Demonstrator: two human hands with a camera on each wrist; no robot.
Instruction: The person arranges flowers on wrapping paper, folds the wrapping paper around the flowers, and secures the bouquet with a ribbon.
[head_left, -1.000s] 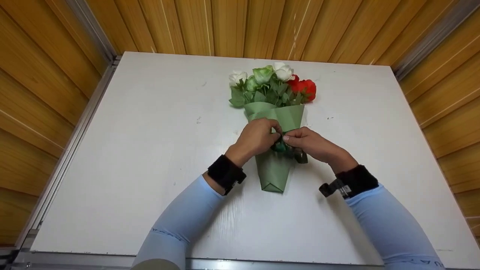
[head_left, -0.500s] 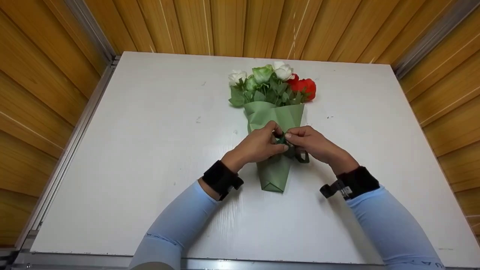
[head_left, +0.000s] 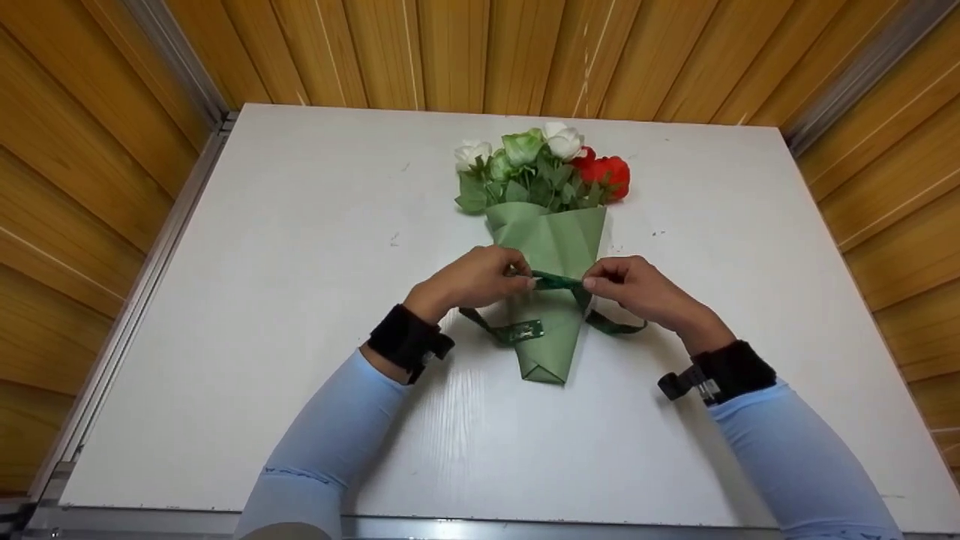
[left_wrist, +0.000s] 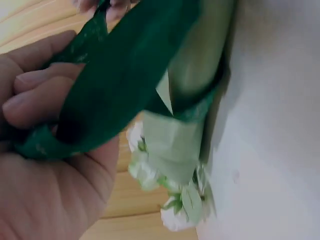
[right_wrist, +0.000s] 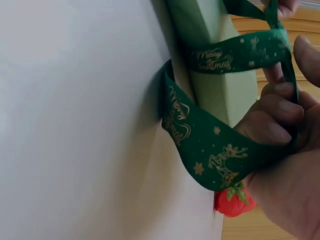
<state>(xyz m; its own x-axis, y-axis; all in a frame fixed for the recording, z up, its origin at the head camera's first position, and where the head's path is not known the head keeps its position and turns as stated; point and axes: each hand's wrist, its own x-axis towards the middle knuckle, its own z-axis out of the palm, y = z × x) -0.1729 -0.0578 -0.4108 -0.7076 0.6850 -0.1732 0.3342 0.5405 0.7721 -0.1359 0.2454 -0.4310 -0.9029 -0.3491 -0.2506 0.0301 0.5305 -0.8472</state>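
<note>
A bouquet of white, pale green and red flowers [head_left: 523,148] lies on the table in green wrapping paper [head_left: 555,240], blooms toward the back. Across the paper's middle runs a dark green ribbon [head_left: 556,281], drawn taut between both hands. My left hand [head_left: 480,277] pinches it left of the wrap, and my right hand [head_left: 637,289] pinches it on the right. One loose end hangs below each hand. In the right wrist view the ribbon [right_wrist: 210,145] shows gold reindeer and lettering, looping past curled fingers [right_wrist: 272,117]. The left wrist view has the ribbon [left_wrist: 125,75] passing through the left fingers.
The white table [head_left: 300,337] extends around the bouquet on all sides. Wood-patterned panels [head_left: 450,60] stand behind it and at both sides, with metal framing [head_left: 176,60] at the corners. Each wrist wears a black band [head_left: 409,341] with a small camera.
From close together over the ribbon, my hands have moved apart, the left one farther to the left. The ribbon between them is stretched out, and its loose ends have come into sight.
</note>
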